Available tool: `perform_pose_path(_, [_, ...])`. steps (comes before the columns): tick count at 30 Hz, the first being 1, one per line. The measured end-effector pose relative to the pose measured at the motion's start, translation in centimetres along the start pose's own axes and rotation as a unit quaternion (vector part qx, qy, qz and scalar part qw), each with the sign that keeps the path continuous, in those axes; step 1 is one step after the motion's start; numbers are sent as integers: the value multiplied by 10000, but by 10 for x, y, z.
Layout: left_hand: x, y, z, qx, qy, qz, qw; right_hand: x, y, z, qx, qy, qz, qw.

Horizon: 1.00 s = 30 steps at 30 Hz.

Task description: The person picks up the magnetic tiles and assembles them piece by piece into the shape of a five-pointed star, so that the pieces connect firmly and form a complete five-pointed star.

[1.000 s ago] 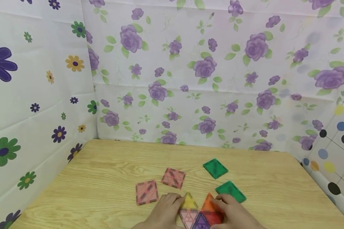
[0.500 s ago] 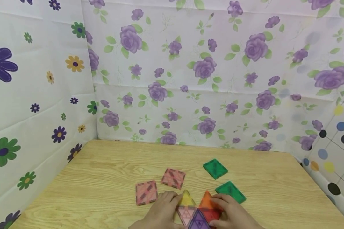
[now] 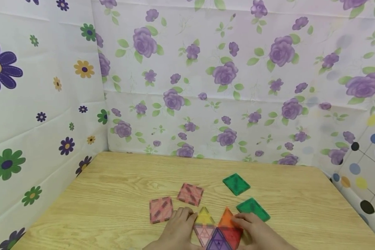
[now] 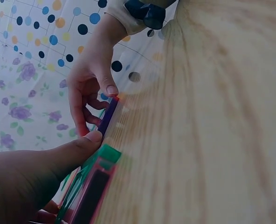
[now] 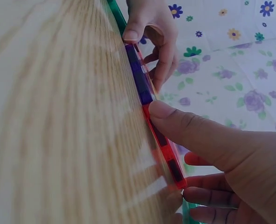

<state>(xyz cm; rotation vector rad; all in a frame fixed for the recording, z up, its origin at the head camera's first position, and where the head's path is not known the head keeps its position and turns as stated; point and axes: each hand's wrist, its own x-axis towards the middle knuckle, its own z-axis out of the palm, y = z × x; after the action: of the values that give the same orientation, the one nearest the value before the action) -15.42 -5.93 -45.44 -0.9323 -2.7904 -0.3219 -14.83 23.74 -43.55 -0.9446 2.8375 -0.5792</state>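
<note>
Low in the head view lies a flat group of triangular magnetic tiles: yellow (image 3: 204, 217), pink (image 3: 203, 231), purple (image 3: 219, 241), red (image 3: 233, 235) and orange (image 3: 226, 219). Their near part is cut off by the frame. My left hand (image 3: 178, 227) grips the group's left side, fingertips by the yellow tile and thumb at the near edge. On the other side my right hand (image 3: 257, 231) holds the red and orange tiles. In the right wrist view its thumb presses the edge of the red tile (image 5: 162, 140), with curled fingers at the far corner.
Two pink square tiles (image 3: 160, 210) lie left of the group, the second pink square tile (image 3: 190, 194) farther back. Two green square tiles (image 3: 253, 209) lie at the right, one beside my right hand. Flowered cloth (image 3: 187, 76) hangs behind the wooden table (image 3: 118, 194).
Between the first two frames both hands slid the triangle group slightly left and away from me. Since then the head view has shifted a little; the square tiles lie as before.
</note>
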Motion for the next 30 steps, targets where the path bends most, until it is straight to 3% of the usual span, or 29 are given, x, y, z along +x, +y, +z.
perform_pose_path(6, [1,2,0,-131,-25,-80,9999,-1,2,2,-103,40,21,9999])
perform_pose_path(22, [0,1,4,-652,17,-192,9977,-3,7,13,-157,718,-541,9958])
perform_pose_path(26, [0,1,1,-652,-80,-230,9976,-2,5,15,-173,720,-437,9963])
perform_pose_path(30, [0,1,0,-659,-136,-241,9974,1,-2,15,-303,477,3,9984])
